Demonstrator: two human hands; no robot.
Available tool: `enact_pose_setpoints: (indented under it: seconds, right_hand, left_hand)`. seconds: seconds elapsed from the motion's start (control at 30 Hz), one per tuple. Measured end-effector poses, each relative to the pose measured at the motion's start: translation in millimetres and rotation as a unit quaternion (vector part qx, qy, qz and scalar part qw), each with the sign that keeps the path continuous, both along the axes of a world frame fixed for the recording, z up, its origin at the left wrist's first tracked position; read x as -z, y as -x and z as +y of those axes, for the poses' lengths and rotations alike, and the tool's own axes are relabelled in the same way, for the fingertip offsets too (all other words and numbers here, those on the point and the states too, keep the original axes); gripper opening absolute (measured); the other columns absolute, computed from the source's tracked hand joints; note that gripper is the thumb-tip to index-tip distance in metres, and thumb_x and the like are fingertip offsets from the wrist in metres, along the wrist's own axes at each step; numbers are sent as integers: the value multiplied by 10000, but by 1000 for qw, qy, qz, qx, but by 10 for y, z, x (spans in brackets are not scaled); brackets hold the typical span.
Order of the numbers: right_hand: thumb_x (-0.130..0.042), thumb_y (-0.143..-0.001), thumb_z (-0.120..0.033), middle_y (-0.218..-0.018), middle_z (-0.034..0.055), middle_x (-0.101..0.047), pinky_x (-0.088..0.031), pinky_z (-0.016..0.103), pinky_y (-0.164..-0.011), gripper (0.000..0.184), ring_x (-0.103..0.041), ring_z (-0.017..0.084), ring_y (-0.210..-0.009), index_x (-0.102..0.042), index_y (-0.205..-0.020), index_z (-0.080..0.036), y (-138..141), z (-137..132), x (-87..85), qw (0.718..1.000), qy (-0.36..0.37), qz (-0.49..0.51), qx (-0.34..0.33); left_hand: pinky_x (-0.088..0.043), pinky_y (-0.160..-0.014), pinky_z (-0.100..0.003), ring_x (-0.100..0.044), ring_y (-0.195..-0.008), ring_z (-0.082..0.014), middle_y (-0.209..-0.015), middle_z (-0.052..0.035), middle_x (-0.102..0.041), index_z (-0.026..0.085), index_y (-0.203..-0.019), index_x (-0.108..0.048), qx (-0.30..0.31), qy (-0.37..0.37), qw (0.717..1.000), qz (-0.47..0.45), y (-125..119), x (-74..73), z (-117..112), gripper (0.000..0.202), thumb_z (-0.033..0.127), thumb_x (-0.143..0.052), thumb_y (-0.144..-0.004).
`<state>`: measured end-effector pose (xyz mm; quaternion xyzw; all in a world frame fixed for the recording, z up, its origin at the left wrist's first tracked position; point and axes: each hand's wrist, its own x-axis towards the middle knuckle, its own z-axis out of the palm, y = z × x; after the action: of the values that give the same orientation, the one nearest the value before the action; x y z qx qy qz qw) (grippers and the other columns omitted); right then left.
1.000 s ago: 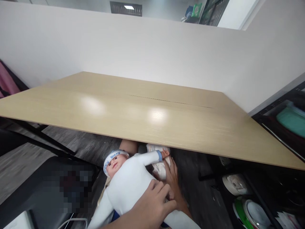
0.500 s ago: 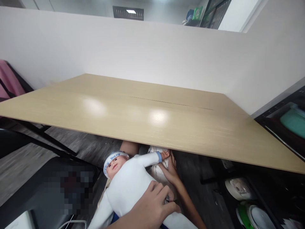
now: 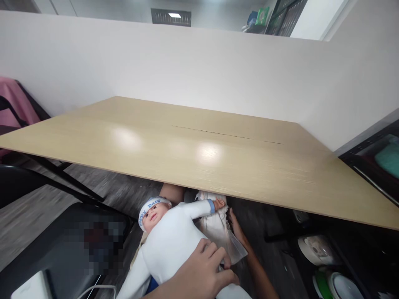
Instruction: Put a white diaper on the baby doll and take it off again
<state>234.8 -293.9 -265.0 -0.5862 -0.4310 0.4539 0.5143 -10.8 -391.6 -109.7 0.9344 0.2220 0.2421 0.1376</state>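
Observation:
A baby doll (image 3: 170,245) in a white suit and a white cap with blue lettering lies below the near edge of the table, head to the left. My left hand (image 3: 201,274) rests on its belly, fingers curled into the white cloth. Beside the doll's raised arm is a clear plastic bag (image 3: 222,236) with a white bundle in it. My right hand (image 3: 236,224) reaches up from the lower right behind that bag and holds it; the bag hides most of its fingers.
A long light wooden table (image 3: 199,153) fills the middle, with a white partition wall (image 3: 187,70) behind it. A black chair (image 3: 62,245) stands at the left, with a white device (image 3: 29,286) and a cable. Dark shelves (image 3: 358,249) with bowls are at the right.
My right hand has slid down and to the right from the doll's raised arm, and the plastic bag now hangs over it. My left hand stays on the doll.

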Motion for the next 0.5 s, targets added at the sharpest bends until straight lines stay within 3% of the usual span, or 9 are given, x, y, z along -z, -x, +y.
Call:
enact_pose_setpoints:
  seconds: [0.1,0.17,0.23,0.3,0.37,0.43,0.5]
  right_hand:
    - [-684,-861,-888,-1296,137,-804,-564,602,-1132,760,-730,377,-1270,-770,-1252,-242,-129,-255,-266,998,-14,-38,49]
    - [-695,-958,-752,-1369,141,-770,-519,573,-1197,625,-706,343,-1305,-732,-1314,-240,-129,-420,-566,993,-58,-84,57]
    - [-667,-1056,-566,-1331,133,-772,-550,540,-1154,435,-729,311,-1225,-698,-1349,-245,-22,-533,-926,972,-134,-189,28]
    - [-639,-1092,-417,-1335,113,-765,-567,510,-1130,337,-728,295,-1224,-668,-1394,-272,179,-555,-1270,941,-196,-273,-42]
    - [-616,-1094,-323,-1446,106,-724,-538,504,-1177,407,-676,298,-1346,-616,-1500,-297,424,-474,-1526,898,-233,-340,-155]
    - [-660,-1054,-273,-1588,107,-646,-463,529,-1258,539,-572,322,-1490,-564,-1584,-297,656,-314,-1665,839,-238,-409,-270]
    - [-699,-1017,-248,-1594,121,-636,-434,539,-1263,579,-547,339,-1496,-567,-1581,-261,839,-127,-1712,788,-210,-464,-346]
  left_hand:
    - [-361,-858,-391,-594,-935,-220,-1138,-16,-711,294,-1254,-713,-6,-19,1000,-22,-10,30,-10,156,338,-697,-1105]
    - [-371,-874,-392,-602,-933,-212,-1134,-6,-725,296,-1248,-719,-4,-37,999,-27,-18,64,-13,151,336,-709,-1103]
    - [-379,-877,-392,-613,-926,-205,-1125,5,-743,292,-1246,-724,6,-55,998,-27,-27,102,-15,145,334,-709,-1108]
    - [-385,-860,-391,-619,-901,-206,-1084,9,-754,278,-1224,-727,6,-79,996,-37,-35,131,-22,128,336,-701,-1113]
    - [-397,-854,-393,-626,-879,-214,-1036,11,-757,264,-1203,-723,-1,-102,994,-49,-39,136,-30,119,339,-688,-1118]
    - [-426,-889,-392,-646,-887,-220,-1029,13,-765,254,-1223,-713,2,-109,993,-49,-29,101,-35,135,338,-676,-1124]
    - [-455,-985,-386,-683,-959,-218,-1100,4,-789,242,-1298,-693,18,-94,995,-35,19,26,-32,186,325,-660,-1135]
